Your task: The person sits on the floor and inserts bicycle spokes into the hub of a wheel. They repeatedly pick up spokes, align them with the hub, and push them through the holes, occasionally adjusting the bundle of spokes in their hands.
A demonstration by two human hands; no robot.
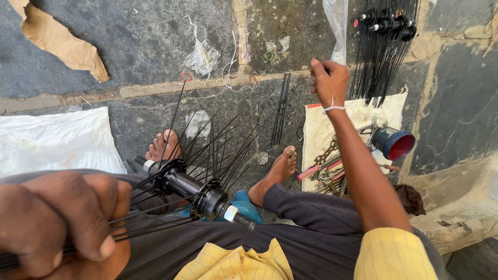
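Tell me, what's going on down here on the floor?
A person sits barefoot on a stone floor. The left hand grips a bunch of thin black metal spokes threaded through a black metal wheel hub resting across the lap. The right hand reaches out, closed around a clear plastic bag. More hubs with spokes and hand tools on a white sack lie nearby.

Floor: dark stone slabs (145,31) with pale, sandy joints.
Top left: a crumpled brown paper scrap (57,39).
Left: a white sack (57,140) lying flat.
Middle: 2 small clear plastic wrappers (202,54), 1 red rubber ring (186,77), a few loose black spokes (280,109).
Right: a pale cloth sack (358,111) spread flat, bearing a heap of hand tools (327,171) and a blue can (392,142) on its side.
Top right: a bundle of black spokes (381,57).
Lower right: a dark rag (411,198).
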